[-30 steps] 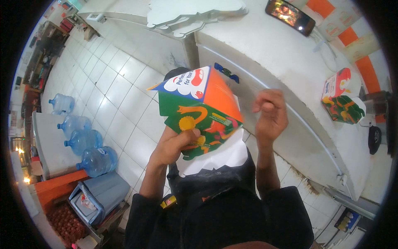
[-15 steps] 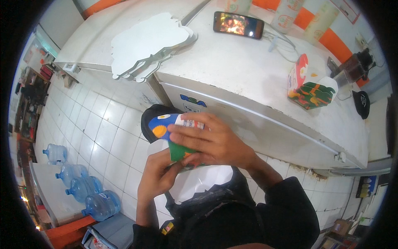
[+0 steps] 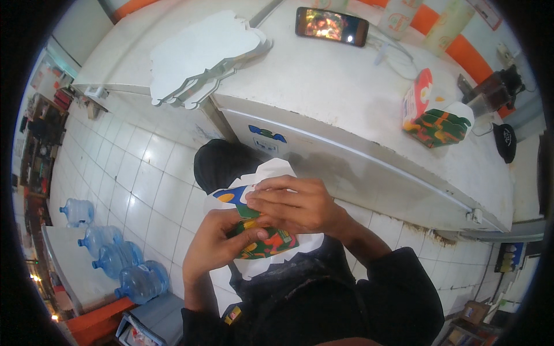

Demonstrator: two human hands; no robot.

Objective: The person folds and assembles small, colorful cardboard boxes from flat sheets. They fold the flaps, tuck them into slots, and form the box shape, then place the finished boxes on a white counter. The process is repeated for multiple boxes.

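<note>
Above my lap I hold a partly folded paper food box [image 3: 271,245], green with a red and yellow pattern and a blue flap. My left hand [image 3: 213,242] pinches its near left side, with the thumb on the green panel. Across the top lies my right hand [image 3: 306,205], fingers pressed together over the blue and white flap. Parts of the box are hidden under both hands. Plain white card [image 3: 274,170] shows behind and below it on my lap. On the white counter to the right stands a folded box [image 3: 438,127] of similar pattern.
A stack of flat white cut-outs [image 3: 202,57] overhangs the edge of the white counter [image 3: 323,92]. Behind it lie a lit phone [image 3: 332,26] and a cable, with stacked cups [image 3: 398,20] nearby. Several blue water bottles [image 3: 141,282] stand at the left.
The blue flap has tipped down beneath my right fingers, and the green patterned panel now shows more below my hands. White card has come into sight behind the box.
</note>
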